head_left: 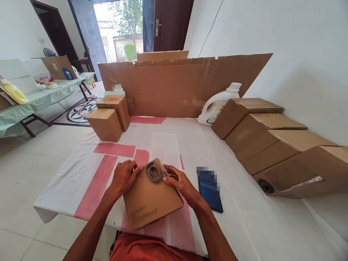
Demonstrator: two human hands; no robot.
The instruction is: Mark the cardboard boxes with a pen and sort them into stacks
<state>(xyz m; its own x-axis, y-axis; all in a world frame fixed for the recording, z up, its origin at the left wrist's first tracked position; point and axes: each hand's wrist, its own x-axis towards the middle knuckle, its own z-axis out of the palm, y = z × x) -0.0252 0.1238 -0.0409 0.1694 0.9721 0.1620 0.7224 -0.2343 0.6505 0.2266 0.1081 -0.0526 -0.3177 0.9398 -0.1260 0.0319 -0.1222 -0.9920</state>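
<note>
A brown cardboard box lies at an angle on the cloth-covered table in front of me. On its far part rests a roll of clear tape, through which the brown cardboard shows. My right hand is closed at the right side of the roll, thumb on its edge, fingers by a small whitish piece at the box's edge. My left hand grips the box's far left edge with curled fingers, some fingertips hidden. A dark phone lies right of my right hand.
Several cardboard boxes line the right side, with a dark tape roll against the nearest. Two boxes stand at the left. A cardboard panel closes off the back, beside a white jug. Another table stands far left.
</note>
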